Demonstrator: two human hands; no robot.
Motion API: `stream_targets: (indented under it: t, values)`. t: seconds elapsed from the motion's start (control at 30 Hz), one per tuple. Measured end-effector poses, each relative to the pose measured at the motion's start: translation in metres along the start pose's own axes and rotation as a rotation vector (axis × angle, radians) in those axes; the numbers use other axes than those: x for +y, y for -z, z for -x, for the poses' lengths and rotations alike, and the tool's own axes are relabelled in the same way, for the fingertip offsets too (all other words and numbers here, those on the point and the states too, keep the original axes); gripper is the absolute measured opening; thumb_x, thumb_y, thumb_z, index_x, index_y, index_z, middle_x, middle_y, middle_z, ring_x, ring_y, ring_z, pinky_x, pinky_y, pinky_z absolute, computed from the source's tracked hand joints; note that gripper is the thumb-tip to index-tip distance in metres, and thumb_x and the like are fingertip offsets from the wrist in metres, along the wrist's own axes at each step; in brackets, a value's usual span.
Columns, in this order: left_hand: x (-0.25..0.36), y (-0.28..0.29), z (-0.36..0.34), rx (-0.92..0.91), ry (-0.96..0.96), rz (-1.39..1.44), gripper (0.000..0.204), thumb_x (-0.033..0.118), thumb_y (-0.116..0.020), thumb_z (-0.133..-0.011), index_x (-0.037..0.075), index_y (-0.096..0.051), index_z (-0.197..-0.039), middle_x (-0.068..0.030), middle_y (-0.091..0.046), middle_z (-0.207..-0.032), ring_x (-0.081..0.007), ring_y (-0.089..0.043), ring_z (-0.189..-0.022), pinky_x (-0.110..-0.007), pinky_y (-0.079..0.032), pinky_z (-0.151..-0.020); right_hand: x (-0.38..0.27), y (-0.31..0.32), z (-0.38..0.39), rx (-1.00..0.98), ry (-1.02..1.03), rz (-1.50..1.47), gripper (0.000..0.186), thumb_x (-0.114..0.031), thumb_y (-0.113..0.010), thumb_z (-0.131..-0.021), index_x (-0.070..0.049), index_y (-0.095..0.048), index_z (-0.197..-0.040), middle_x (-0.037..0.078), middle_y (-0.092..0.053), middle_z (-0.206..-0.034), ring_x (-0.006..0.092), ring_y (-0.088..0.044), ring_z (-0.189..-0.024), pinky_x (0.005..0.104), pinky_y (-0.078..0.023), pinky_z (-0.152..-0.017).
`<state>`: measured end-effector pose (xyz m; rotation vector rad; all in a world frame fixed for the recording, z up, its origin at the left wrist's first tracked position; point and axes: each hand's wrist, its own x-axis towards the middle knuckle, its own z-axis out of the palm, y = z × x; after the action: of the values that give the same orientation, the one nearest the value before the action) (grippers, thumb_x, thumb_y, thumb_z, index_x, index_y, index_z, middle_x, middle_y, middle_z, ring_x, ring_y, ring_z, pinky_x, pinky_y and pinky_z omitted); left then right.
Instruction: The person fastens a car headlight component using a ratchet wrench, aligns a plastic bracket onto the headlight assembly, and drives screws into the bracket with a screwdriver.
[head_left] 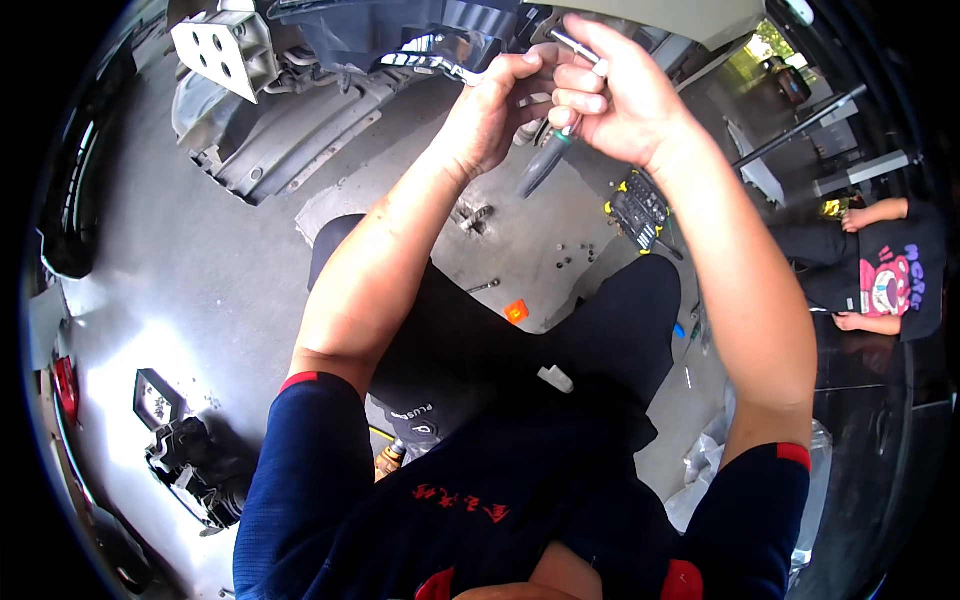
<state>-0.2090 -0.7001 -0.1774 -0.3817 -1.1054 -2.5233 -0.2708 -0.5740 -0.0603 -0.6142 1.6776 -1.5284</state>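
My left hand [505, 105] is raised beneath the car's front end, fingers curled beside a shiny metal bracket [425, 62]; what lies between its fingertips is hidden. My right hand [610, 105] is closed on a screwdriver, whose dark grey and green handle [545, 162] hangs below the fingers; a thin silver shaft [568, 42] shows above them. Both hands are close together under a pale body panel [680, 15] and next to a dark plastic car part [350, 30].
A toolkit case [637, 212], small bolts [562, 262], a wrench [483, 286] and an orange piece [516, 311] lie on the floor [230, 280]. A removed car part [200, 470] lies lower left. Another person [880, 270] stands at right. A grey undertray [260, 150] is at upper left.
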Motion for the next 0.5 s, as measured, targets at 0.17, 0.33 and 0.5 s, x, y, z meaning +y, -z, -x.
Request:
stream_targets:
  t: [0.17, 0.33, 0.5]
  values:
    - [-0.008, 0.004, -0.003, 0.05, -0.038, 0.005, 0.036, 0.034, -0.057, -0.1, 0.005, -0.066, -0.12, -0.0093, -0.069, -0.116, -0.0215, -0.064, -0.111, -0.042, -0.051, -0.1, 0.0, 0.001, 0.002, 0.439, 0.829, 1.563, 0.038, -0.038, -0.061, -0.102, -0.002, -0.068, -0.091, 0.01, -0.065, -0.067, 0.0229, -0.062, -0.056, 0.0359, -0.052, -0.059]
    - [-0.006, 0.002, -0.002, 0.069, -0.047, 0.021, 0.04, 0.035, -0.056, -0.099, 0.005, -0.066, -0.123, -0.0089, -0.07, -0.112, -0.0219, -0.065, -0.11, -0.041, -0.051, -0.101, 0.003, -0.001, -0.001, 0.408, 0.78, 1.52, 0.039, -0.04, -0.062, -0.102, -0.003, -0.068, -0.092, 0.001, -0.061, -0.069, 0.0151, -0.057, -0.056, 0.0361, -0.05, -0.057]
    - [-0.003, 0.0, 0.0, 0.029, 0.004, 0.0, 0.05, 0.039, -0.052, -0.099, 0.001, -0.063, -0.13, -0.0109, -0.068, -0.118, -0.0224, -0.064, -0.112, -0.04, -0.048, -0.103, 0.007, 0.005, -0.005, -0.106, 0.031, -0.135, 0.034, -0.036, -0.061, -0.103, -0.003, -0.067, -0.1, -0.004, -0.05, -0.064, 0.0103, -0.047, -0.053, 0.0346, -0.047, -0.058]
